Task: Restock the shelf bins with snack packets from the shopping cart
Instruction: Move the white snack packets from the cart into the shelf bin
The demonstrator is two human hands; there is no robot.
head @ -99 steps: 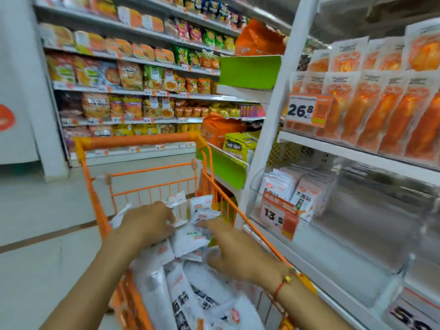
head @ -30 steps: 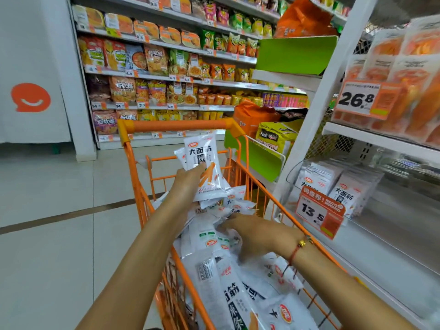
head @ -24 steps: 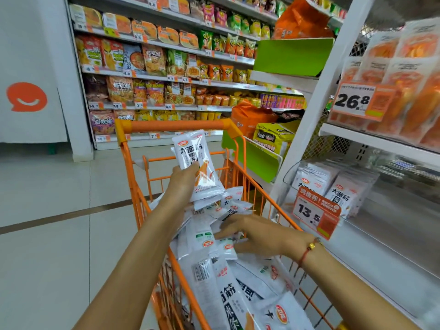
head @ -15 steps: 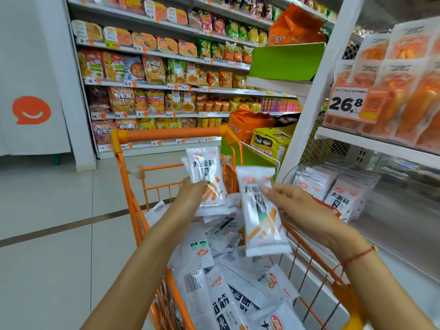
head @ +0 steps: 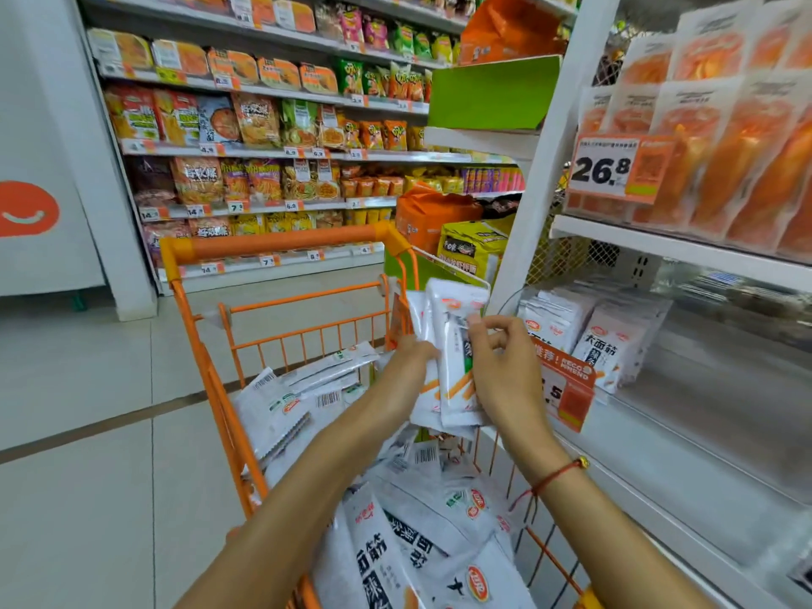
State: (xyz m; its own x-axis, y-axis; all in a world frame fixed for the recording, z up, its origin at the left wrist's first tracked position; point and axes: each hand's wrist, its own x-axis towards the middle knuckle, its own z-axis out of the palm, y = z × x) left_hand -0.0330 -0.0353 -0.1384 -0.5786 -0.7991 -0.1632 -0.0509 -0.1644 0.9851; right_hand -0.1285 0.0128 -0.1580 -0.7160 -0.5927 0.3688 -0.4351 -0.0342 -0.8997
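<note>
Both hands, L (head: 408, 367) & R (head: 501, 380), fingers grasping snack packets (head: 452, 345) above cart (head: 281, 243), beside shelf bin (head: 615, 345).

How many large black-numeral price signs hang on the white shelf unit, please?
2: the 26.8 sign on the upper shelf edge, and the orange sign below, partly hidden behind the right hand.

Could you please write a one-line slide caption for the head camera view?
Both hands, left hand and right hand, hold white snack packets above the orange cart, beside the shelf bin.

Both hands (head: 457, 371) grip upright snack packets (head: 454, 345) above the cart (head: 281, 241).
</note>
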